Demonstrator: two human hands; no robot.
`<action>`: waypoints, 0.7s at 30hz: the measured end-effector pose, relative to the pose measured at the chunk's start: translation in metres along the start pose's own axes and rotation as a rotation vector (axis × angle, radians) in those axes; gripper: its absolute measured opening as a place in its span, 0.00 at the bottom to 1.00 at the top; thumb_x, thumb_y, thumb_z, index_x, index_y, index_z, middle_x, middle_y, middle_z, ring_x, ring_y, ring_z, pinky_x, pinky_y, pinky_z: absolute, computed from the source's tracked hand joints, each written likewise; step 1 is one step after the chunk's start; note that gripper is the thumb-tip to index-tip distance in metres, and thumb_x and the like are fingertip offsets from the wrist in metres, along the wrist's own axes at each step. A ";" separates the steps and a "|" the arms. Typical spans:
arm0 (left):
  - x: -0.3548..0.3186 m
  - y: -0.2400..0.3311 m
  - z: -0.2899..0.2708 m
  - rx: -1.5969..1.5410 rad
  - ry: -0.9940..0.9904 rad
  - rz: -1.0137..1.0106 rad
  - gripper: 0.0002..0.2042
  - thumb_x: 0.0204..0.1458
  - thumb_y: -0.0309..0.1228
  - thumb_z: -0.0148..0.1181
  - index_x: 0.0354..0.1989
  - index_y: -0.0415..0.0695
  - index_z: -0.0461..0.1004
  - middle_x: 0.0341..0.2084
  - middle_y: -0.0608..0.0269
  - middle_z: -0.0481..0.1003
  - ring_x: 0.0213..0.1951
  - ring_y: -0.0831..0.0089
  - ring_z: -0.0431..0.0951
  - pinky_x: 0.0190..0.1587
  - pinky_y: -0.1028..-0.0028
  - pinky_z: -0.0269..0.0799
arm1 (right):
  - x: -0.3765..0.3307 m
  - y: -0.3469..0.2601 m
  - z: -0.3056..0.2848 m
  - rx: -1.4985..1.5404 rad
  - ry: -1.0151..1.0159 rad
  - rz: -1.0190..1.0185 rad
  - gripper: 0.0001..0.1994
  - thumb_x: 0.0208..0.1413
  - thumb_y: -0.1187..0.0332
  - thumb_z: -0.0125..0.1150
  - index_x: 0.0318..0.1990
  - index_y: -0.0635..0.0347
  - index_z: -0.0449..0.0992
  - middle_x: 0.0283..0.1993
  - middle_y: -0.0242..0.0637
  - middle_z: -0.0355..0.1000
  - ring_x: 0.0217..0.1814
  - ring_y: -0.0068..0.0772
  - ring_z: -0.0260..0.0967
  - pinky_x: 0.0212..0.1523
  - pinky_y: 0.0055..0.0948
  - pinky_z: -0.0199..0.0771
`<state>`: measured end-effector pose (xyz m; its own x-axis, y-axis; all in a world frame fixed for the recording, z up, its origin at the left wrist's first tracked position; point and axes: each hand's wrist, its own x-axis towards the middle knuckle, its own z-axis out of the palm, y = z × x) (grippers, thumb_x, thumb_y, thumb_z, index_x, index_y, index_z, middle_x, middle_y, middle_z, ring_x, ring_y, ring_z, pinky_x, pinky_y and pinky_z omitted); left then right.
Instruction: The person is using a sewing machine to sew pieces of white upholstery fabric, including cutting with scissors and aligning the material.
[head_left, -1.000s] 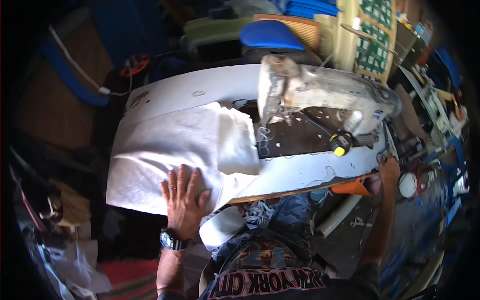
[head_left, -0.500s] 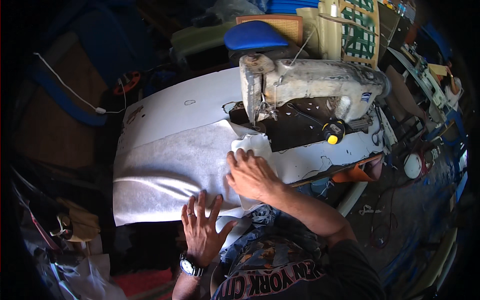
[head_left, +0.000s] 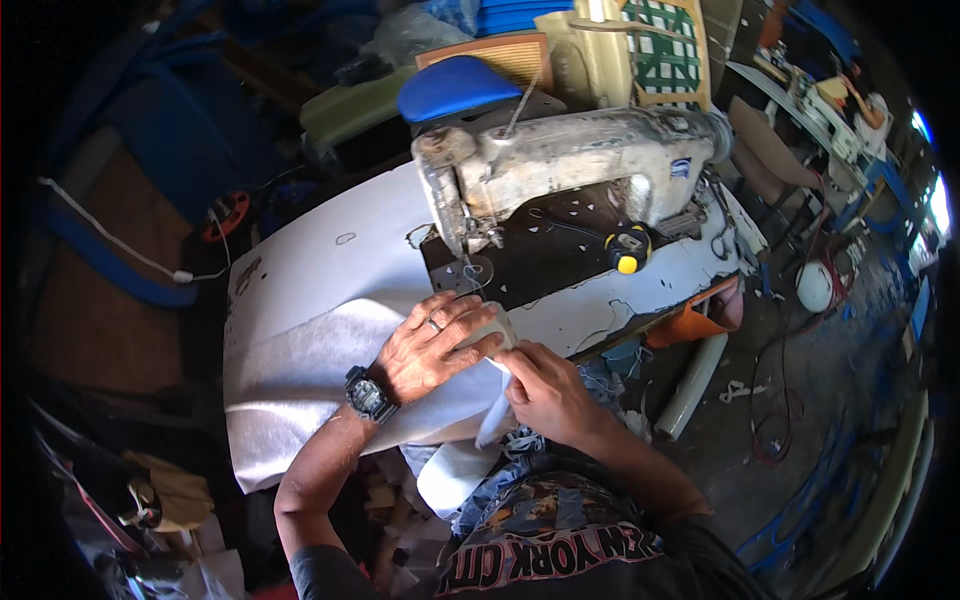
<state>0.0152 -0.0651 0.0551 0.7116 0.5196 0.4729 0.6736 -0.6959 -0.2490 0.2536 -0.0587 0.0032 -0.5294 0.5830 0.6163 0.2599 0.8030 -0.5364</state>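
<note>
A light grey fabric sheet (head_left: 310, 380) with a felt-like surface lies over the front left of a white sewing table (head_left: 330, 225). My left hand (head_left: 430, 345), with a ring on a finger and a watch at the wrist, is closed over the sheet's right end. Pinched beside it, my right hand (head_left: 550, 390) grips the same end, where the fabric is folded up between both hands. Just beyond my fingers stands a worn, dirty-white sewing machine (head_left: 580, 160). Its needle area is close to my left fingertips, and a loose thread curls there.
A black-and-yellow tape measure (head_left: 627, 247) rests by the machine's base. An orange piece (head_left: 695, 315) hangs under the table's front edge. Behind the table are a blue seat (head_left: 460, 88) and a webbed frame (head_left: 665, 50). At far right, another person (head_left: 872, 115) sits near a machine.
My left hand has moved right and up from the sheet's front edge to its right end. My right hand has drawn closer and lower. The fabric's right end is now folded up. The view has shifted.
</note>
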 end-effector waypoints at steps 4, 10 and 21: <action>0.013 -0.017 0.004 -0.085 0.130 0.097 0.16 0.44 0.30 0.64 0.44 0.50 0.84 0.51 0.66 0.79 0.54 0.66 0.79 0.56 0.64 0.76 | -0.019 -0.010 -0.035 0.015 0.026 0.068 0.19 0.47 0.83 0.63 0.50 0.65 0.74 0.44 0.45 0.74 0.44 0.49 0.76 0.41 0.43 0.80; 0.019 -0.017 0.012 -0.203 0.145 0.169 0.17 0.41 0.28 0.66 0.43 0.45 0.83 0.45 0.64 0.80 0.43 0.68 0.82 0.47 0.67 0.79 | -0.023 0.006 -0.056 0.314 -0.098 0.219 0.14 0.56 0.81 0.62 0.50 0.66 0.77 0.44 0.44 0.75 0.40 0.42 0.77 0.43 0.35 0.78; 0.027 -0.004 -0.017 -0.074 0.023 -0.029 0.17 0.43 0.29 0.68 0.45 0.44 0.81 0.46 0.63 0.78 0.51 0.62 0.80 0.52 0.57 0.76 | 0.005 -0.027 0.005 0.134 0.219 0.131 0.31 0.59 0.60 0.72 0.62 0.69 0.66 0.56 0.56 0.69 0.56 0.57 0.72 0.55 0.49 0.76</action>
<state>0.0283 -0.0564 0.0830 0.6865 0.5290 0.4989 0.6767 -0.7158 -0.1723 0.2395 -0.0781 0.0178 -0.3077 0.7055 0.6384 0.1981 0.7037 -0.6823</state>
